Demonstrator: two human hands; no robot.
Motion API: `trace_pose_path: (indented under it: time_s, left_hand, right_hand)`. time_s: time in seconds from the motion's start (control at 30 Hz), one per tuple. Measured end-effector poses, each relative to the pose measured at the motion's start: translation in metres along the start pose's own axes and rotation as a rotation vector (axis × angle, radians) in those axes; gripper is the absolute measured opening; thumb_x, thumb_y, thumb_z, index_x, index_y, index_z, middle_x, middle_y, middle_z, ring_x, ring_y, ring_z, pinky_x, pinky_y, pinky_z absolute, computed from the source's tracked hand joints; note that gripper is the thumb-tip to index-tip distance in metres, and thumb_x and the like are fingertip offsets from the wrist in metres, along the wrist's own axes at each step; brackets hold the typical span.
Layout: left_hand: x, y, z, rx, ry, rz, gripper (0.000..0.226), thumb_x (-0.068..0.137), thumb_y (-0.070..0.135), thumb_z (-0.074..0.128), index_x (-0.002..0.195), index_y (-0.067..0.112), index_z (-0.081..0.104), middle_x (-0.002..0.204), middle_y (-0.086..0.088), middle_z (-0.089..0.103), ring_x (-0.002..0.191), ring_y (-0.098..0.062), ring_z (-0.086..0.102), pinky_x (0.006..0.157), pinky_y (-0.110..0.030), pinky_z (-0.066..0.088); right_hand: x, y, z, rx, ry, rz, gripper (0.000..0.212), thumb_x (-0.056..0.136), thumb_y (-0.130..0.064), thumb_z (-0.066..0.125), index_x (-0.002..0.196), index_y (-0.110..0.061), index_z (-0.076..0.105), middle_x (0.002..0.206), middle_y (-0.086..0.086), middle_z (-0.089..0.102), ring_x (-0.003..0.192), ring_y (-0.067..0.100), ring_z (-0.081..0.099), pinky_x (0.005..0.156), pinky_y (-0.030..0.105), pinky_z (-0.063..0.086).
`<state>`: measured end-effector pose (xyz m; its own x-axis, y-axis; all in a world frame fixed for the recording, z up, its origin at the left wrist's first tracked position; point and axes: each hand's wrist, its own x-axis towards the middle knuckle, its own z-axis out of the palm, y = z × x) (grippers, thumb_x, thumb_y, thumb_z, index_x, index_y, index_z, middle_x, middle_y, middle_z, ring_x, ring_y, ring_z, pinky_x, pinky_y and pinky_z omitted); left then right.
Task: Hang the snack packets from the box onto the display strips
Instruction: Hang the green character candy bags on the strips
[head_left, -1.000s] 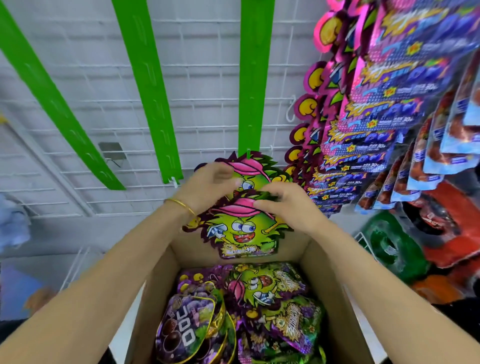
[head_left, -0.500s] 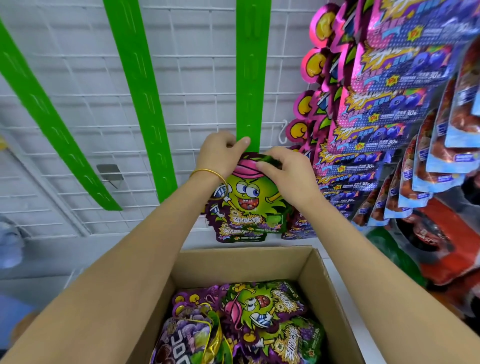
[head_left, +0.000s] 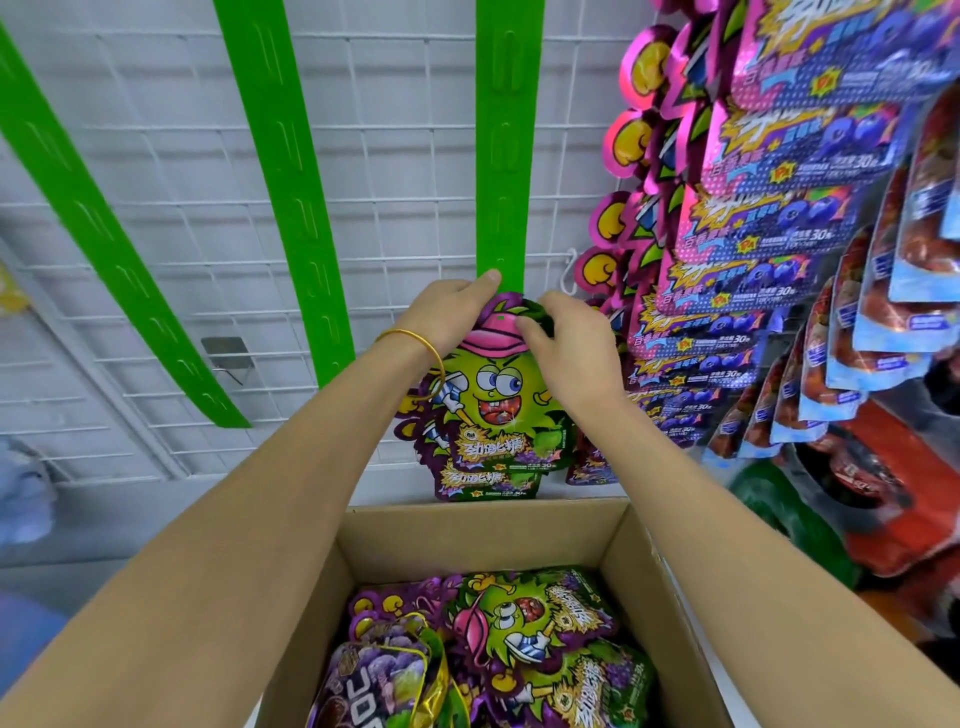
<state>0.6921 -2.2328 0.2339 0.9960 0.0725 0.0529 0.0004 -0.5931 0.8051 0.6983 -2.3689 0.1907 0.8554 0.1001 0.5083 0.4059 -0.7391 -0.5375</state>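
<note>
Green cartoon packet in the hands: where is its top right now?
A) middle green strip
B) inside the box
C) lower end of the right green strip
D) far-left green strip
C: the left hand and right hand hold the green cartoon packet by its top at the right green strip's lower end, above the box.

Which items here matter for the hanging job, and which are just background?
Job: green cartoon-face snack packet, held by left hand and right hand; green plastic display strip; brown cardboard box of spare packets.
Background: pink-blue hanging packets; white wire grid; gold bangle.
</note>
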Motion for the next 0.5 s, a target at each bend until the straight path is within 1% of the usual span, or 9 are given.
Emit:
trace_pose_path:
  time_s: [0.07, 0.17, 0.23, 0.27, 0.33, 0.37, 0.4, 0.47, 0.5]
  left_hand:
    - [0.001, -0.004, 0.001, 0.022, -0.014, -0.006, 0.039, 0.094, 0.05, 0.033, 0.087, 0.016, 0.05, 0.081, -0.005, 0.047, 0.081, -0.019, 0.042, 0.058, -0.022, 0.027]
    - [0.0, -0.011, 0.004, 0.059, -0.02, 0.014, 0.042, 0.095, 0.049, 0.031, 0.086, 0.013, 0.052, 0.082, -0.007, 0.046, 0.08, -0.018, 0.042, 0.058, -0.023, 0.026]
    - [-0.003, -0.017, 0.005, 0.064, -0.008, 0.056, 0.042, 0.096, 0.042, 0.035, 0.081, 0.008, 0.055, 0.081, -0.009, 0.048, 0.078, -0.019, 0.043, 0.059, -0.027, 0.029]
    - [-0.005, -0.021, 0.006, 0.076, 0.001, 0.086, 0.04, 0.096, 0.037, 0.039, 0.075, 0.006, 0.055, 0.075, -0.007, 0.049, 0.076, -0.019, 0.043, 0.059, -0.028, 0.029]
    - [-0.011, -0.028, 0.008, 0.111, 0.033, 0.151, 0.025, 0.094, 0.025, 0.048, 0.073, 0.011, 0.052, 0.067, 0.0, 0.046, 0.072, -0.019, 0.042, 0.057, -0.027, 0.03]
    - [-0.013, -0.031, 0.008, 0.102, 0.046, 0.163, 0.012, 0.091, 0.018, 0.052, 0.082, 0.011, 0.055, 0.071, 0.001, 0.049, 0.074, -0.018, 0.045, 0.058, -0.026, 0.032]
    - [-0.015, -0.034, 0.009, 0.088, 0.051, 0.177, 0.009, 0.089, 0.011, 0.054, 0.097, 0.009, 0.057, 0.082, 0.0, 0.054, 0.081, -0.018, 0.049, 0.065, -0.022, 0.035]
    - [-0.02, -0.043, 0.008, 0.086, 0.101, 0.241, 0.036, 0.084, 0.0, 0.055, 0.12, 0.005, 0.053, 0.108, -0.007, 0.059, 0.102, -0.02, 0.054, 0.085, -0.014, 0.035]
    - [-0.026, -0.047, 0.007, 0.125, 0.168, 0.283, 0.042, 0.082, -0.003, 0.054, 0.123, 0.006, 0.052, 0.115, -0.009, 0.058, 0.109, -0.022, 0.052, 0.093, -0.017, 0.034]
  right_hand:
    - [-0.002, 0.003, 0.003, 0.009, -0.008, 0.016, 0.02, 0.091, -0.026, 0.055, 0.084, -0.007, 0.054, 0.078, 0.006, 0.054, 0.074, 0.026, 0.052, 0.06, 0.032, 0.034]
    - [-0.006, 0.006, 0.008, 0.005, -0.037, 0.031, 0.021, 0.092, -0.027, 0.054, 0.089, -0.007, 0.057, 0.081, 0.006, 0.058, 0.076, 0.025, 0.054, 0.061, 0.032, 0.036]
    - [-0.009, 0.009, 0.011, -0.001, -0.059, 0.03, 0.022, 0.092, -0.028, 0.054, 0.089, -0.007, 0.056, 0.081, 0.005, 0.057, 0.076, 0.027, 0.055, 0.06, 0.032, 0.037]
    - [-0.011, 0.01, 0.013, -0.005, -0.068, 0.03, 0.022, 0.092, -0.029, 0.054, 0.089, -0.006, 0.056, 0.082, 0.005, 0.057, 0.076, 0.027, 0.055, 0.06, 0.032, 0.036]
    - [-0.013, 0.012, 0.014, -0.021, -0.079, 0.03, 0.024, 0.093, -0.03, 0.053, 0.09, -0.006, 0.055, 0.083, 0.005, 0.056, 0.077, 0.025, 0.055, 0.06, 0.031, 0.034]
    - [-0.014, 0.012, 0.014, -0.031, -0.084, 0.029, 0.025, 0.093, -0.032, 0.053, 0.09, -0.006, 0.054, 0.083, 0.004, 0.055, 0.077, 0.025, 0.054, 0.06, 0.032, 0.034]
    - [-0.014, 0.011, 0.014, -0.04, -0.091, 0.032, 0.027, 0.093, -0.033, 0.052, 0.092, -0.006, 0.054, 0.085, 0.004, 0.055, 0.079, 0.025, 0.055, 0.061, 0.033, 0.037]
    - [-0.015, 0.01, 0.013, -0.047, -0.088, 0.035, 0.029, 0.093, -0.035, 0.052, 0.104, -0.008, 0.055, 0.099, 0.006, 0.06, 0.09, 0.025, 0.058, 0.071, 0.036, 0.046]
    - [-0.019, 0.01, 0.012, -0.05, -0.072, 0.029, 0.032, 0.092, -0.033, 0.053, 0.114, -0.01, 0.053, 0.11, 0.007, 0.06, 0.099, 0.025, 0.058, 0.08, 0.037, 0.047]
